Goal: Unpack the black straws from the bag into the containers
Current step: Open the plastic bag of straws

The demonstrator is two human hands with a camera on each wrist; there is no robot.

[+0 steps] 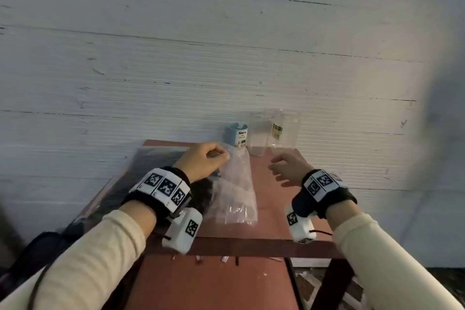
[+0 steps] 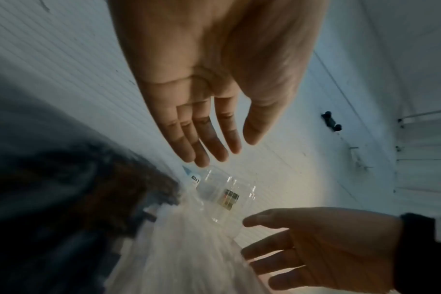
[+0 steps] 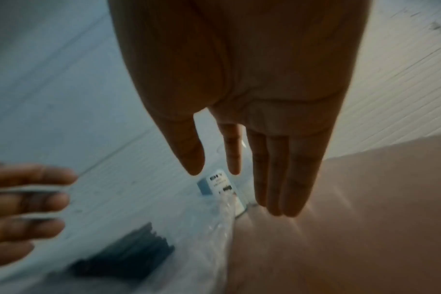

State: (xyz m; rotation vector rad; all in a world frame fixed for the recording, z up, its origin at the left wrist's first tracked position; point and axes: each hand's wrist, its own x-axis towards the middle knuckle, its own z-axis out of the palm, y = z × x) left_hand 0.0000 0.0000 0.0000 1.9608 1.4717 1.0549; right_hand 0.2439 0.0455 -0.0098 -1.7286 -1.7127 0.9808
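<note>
A clear plastic bag (image 1: pixel 234 191) lies lengthwise on the red-brown table (image 1: pixel 276 209). A bundle of black straws (image 1: pixel 201 191) shows dark at the bag's left side, partly hidden under my left wrist; the right wrist view shows the black straws (image 3: pixel 129 254) blurred. My left hand (image 1: pixel 203 161) hovers by the bag's far end, and in the left wrist view the left hand (image 2: pixel 209 119) has straight fingers holding nothing. My right hand (image 1: pixel 284 166) hangs relaxed and empty to the right of the bag. A blue cup (image 1: pixel 236 134) and two clear containers (image 1: pixel 259 133) (image 1: pixel 285 131) stand against the wall.
A white ribbed wall (image 1: pixel 226 58) rises directly behind the table. A dark glossy sheet (image 1: pixel 151 158) covers the table's left part. A lower red-brown surface (image 1: pixel 214 284) sits in front, with small scraps at its far edge. A dark bag (image 1: pixel 37 254) lies at the lower left.
</note>
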